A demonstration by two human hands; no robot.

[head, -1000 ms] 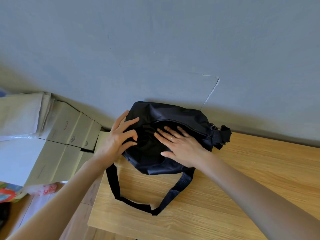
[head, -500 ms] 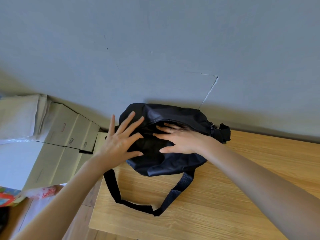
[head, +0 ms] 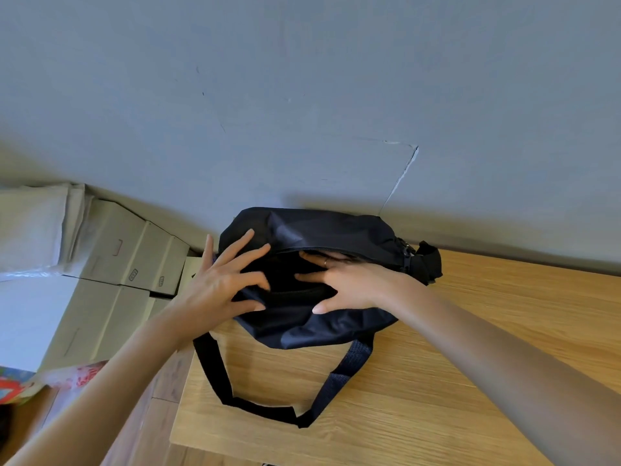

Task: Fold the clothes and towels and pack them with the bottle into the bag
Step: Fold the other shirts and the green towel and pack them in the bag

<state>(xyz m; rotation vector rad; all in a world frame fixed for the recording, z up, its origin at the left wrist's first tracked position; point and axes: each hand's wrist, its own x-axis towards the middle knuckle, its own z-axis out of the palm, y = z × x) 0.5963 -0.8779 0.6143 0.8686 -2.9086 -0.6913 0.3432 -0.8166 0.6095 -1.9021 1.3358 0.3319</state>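
Wooden table (head: 470, 381) bears slumped, unzipped black bag (head: 319, 230).

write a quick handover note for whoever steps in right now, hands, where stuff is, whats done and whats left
Left hand: open, fingers spread on the left end of the black bag.
Right hand: open, fingertips reaching into the bag's unzipped opening.
The bag lies on the wooden table against the wall, strap looped toward the near edge.
Done: bag opened.
Left: no clothes, towels or bottle in view; contents of the bag cannot be seen. Folding and packing unconfirmed.
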